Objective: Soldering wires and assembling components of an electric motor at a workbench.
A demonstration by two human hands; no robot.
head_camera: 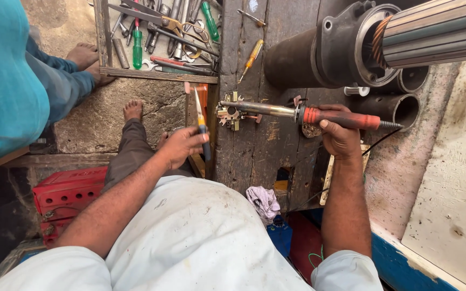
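My right hand [340,137] grips the red handle of a large soldering iron [297,112]. Its long metal tip reaches left to a small brass brush-holder part [230,115] lying on the dark wooden bench [265,145]. My left hand [183,146] holds a thin knife-like tool [200,121] with a dark handle, blade pointing up, just left of the bench edge. Neither hand touches the brass part.
A motor armature with copper windings [400,37] lies across the top right, with dark pipes [405,108] below it. A wooden tray of screwdrivers and pliers [157,37] sits at top. Another person's bare feet [84,56] stand left. A red crate [66,191] is lower left.
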